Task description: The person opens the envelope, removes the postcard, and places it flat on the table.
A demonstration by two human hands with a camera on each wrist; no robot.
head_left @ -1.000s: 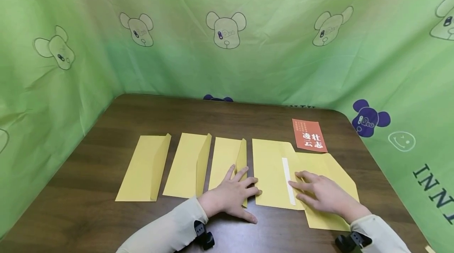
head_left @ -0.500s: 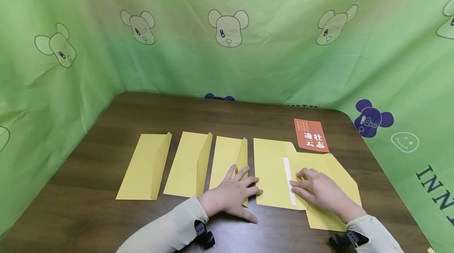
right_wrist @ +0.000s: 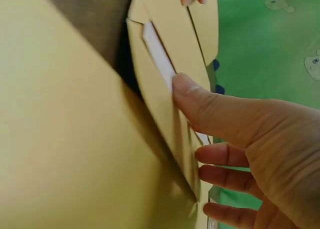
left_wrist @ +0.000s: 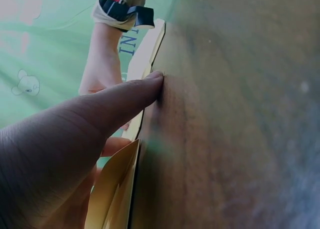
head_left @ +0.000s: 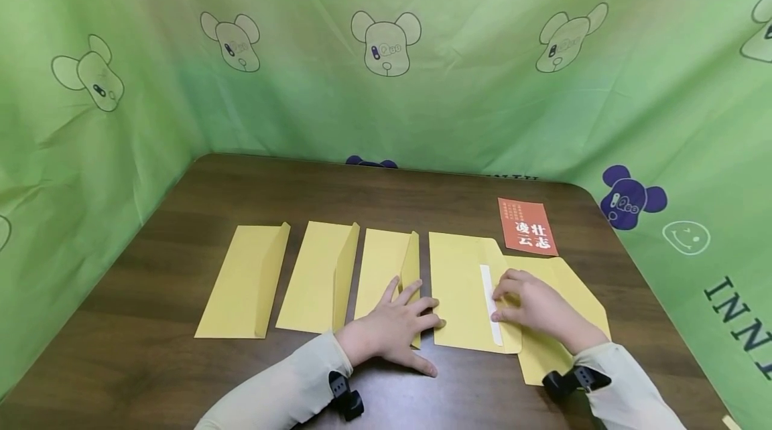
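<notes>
white strip (head_left: 488, 296), long axis far-to-near, slightly rightward, left fingers (head_left: 425, 305) spread, right fingers' (right_wrist: 230, 178) grip unclear

Head view: bright, even; soft glare on table (head_left: 416, 406) below left thumb (head_left: 421, 364). Left-wrist view: dim, hazy.

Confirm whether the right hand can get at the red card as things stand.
Probably yes: the red card lies just beyond the right hand, which is at the white strip, and nothing visible lies on the card.
</notes>
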